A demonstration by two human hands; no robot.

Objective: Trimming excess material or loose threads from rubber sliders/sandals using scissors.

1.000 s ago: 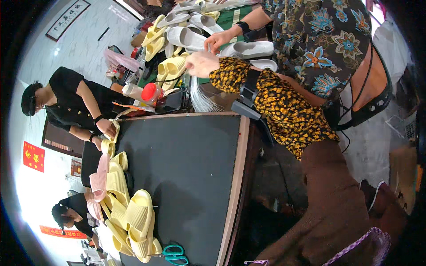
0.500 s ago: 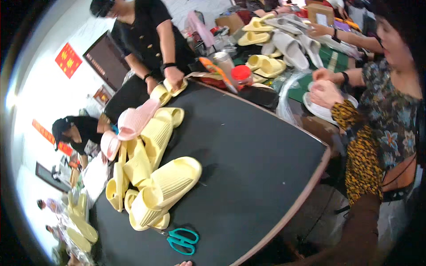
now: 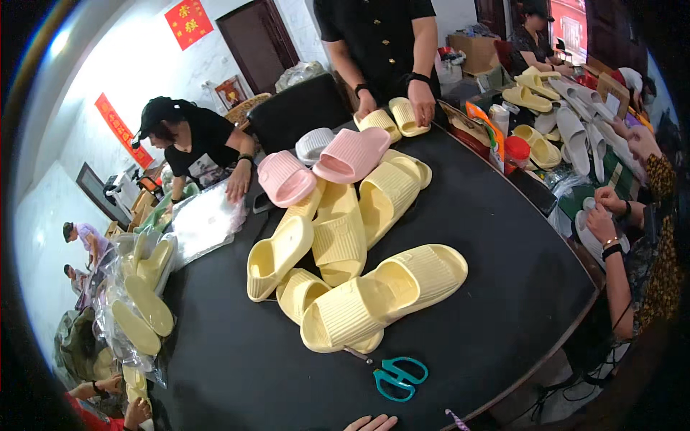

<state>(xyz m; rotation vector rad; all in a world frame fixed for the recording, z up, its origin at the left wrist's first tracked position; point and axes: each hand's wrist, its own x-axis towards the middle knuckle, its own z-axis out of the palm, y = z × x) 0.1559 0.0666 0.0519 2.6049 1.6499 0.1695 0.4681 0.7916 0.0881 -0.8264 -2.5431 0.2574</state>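
Note:
At the lower edge, the flat, extended fingers of my left hand point(image 3: 371, 423) rest on the dark table point(image 3: 489, 345), holding nothing. Just beyond them lie teal-handled scissors point(image 3: 400, 378), whose blades are partly under a pale yellow slide slipper point(image 3: 341, 316). That slipper lies on a pile of several yellow slides. Two pink slides point(image 3: 356, 154) and a grey slide point(image 3: 314, 146) are at the pile's far end. My right arm, in a leopard-print sleeve point(image 3: 663, 176), reaches along the right rim. Its hand point(image 3: 640, 142) is small and its fingers are unclear, near grey slides point(image 3: 573, 140).
Across the table, a person's hands touch two yellow slides point(image 3: 408, 117). At left, another person handles clear plastic bags point(image 3: 208, 223); bagged yellow slides point(image 3: 149, 305) lie nearer. A seated co-worker's hands point(image 3: 602, 215) hold a white slipper at right. A red-lidded jar point(image 3: 516, 152) stands behind.
The view has turned left and levelled, so the slides and scissors appear farther right. My right hand was beside the co-worker's hands and is now apart from them. More left fingers show.

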